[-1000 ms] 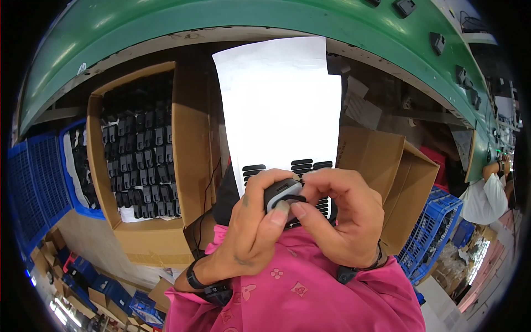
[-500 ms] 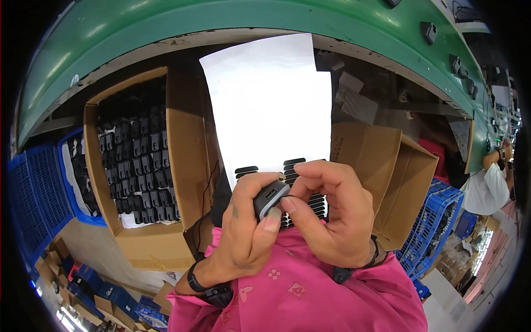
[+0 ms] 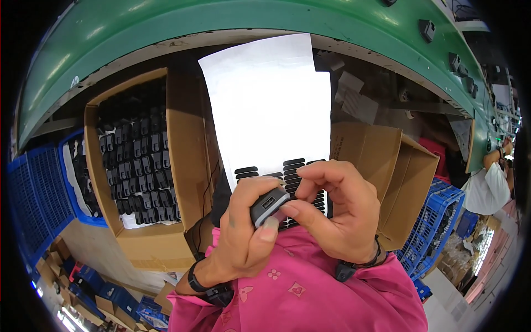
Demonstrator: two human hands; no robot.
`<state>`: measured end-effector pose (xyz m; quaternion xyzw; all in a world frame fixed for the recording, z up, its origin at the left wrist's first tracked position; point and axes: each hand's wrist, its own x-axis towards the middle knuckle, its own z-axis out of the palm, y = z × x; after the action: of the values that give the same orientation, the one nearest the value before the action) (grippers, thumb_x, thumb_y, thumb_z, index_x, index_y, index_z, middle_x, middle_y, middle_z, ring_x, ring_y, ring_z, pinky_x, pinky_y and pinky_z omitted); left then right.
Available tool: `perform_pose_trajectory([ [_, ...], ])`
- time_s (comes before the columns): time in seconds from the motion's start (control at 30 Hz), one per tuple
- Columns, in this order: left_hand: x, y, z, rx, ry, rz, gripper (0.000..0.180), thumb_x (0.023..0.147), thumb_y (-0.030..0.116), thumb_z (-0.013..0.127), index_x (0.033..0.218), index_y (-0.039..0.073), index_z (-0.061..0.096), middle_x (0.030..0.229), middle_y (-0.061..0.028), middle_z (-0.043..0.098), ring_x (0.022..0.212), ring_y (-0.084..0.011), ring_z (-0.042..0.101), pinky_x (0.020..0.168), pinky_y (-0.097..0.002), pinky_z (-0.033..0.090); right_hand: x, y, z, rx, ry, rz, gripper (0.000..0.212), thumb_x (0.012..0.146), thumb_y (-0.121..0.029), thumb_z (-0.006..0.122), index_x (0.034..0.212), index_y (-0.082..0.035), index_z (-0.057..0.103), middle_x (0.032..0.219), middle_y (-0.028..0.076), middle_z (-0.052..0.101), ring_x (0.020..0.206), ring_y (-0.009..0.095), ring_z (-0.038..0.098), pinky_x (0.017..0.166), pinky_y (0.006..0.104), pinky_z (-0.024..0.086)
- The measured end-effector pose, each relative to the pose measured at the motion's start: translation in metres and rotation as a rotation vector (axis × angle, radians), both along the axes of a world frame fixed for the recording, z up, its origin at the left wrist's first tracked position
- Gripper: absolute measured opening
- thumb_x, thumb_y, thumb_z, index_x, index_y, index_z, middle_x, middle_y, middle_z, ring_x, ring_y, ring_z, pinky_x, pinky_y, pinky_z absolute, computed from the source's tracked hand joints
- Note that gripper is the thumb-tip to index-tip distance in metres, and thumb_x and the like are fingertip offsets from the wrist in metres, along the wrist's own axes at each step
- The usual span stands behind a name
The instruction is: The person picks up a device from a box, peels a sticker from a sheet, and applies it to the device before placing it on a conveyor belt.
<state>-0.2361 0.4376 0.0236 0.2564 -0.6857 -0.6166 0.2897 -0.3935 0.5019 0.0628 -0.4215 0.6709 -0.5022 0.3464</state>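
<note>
My left hand (image 3: 243,224) is closed around a small black plug-in charger-like device (image 3: 269,206) with a grey rim, its rectangular USB port facing up. My right hand (image 3: 340,210) is at the device's right end, thumb and forefinger curled in toward it. A thin dark edge shows by those fingertips; what they hold, if anything, is too small to make out. Beneath both hands lie white backing sheets (image 3: 271,110) on my lap. Rows of black rounded-end stickers (image 3: 293,164) run along their near part, some covered by my hands.
At left, a cardboard box (image 3: 174,138) holds rows of similar black devices, beside a blue crate (image 3: 91,220). An open cardboard box (image 3: 368,149) and another blue crate (image 3: 428,221) stand at right. A green workbench (image 3: 232,16) spans the far side, with several black devices at its right.
The device has tilted slightly and shifted a little left and down in my left hand. My right hand has moved slightly right, its fingertips still close to the device's end.
</note>
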Motion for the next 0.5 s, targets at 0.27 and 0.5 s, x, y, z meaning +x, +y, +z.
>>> perform_pose_trajectory([
  [0.27,-0.012,-0.006,0.019,0.716,0.084,0.075,0.052,0.092,0.045,0.041,0.117,-0.001,0.044,0.098,-0.0139,0.055,0.087,-0.0185,0.055,0.078,-0.0306,0.046,-0.007,0.007,0.002,0.063,-0.154,0.039,0.024,0.082,0.003,0.067,0.104,0.006,0.058,0.086,0.007,0.060,0.077,0.010,0.057,0.068,0.0235,0.047],
  [0.5,0.005,-0.017,0.003,0.648,0.101,0.038,0.038,0.093,0.035,0.054,0.109,0.001,0.049,0.089,-0.0091,0.059,0.081,-0.0127,0.057,0.074,-0.0255,0.047,0.006,-0.002,-0.001,0.125,-0.198,-0.020,0.019,0.082,0.000,0.067,0.099,0.004,0.061,0.080,0.007,0.062,0.071,0.010,0.059,0.064,0.0237,0.048],
])
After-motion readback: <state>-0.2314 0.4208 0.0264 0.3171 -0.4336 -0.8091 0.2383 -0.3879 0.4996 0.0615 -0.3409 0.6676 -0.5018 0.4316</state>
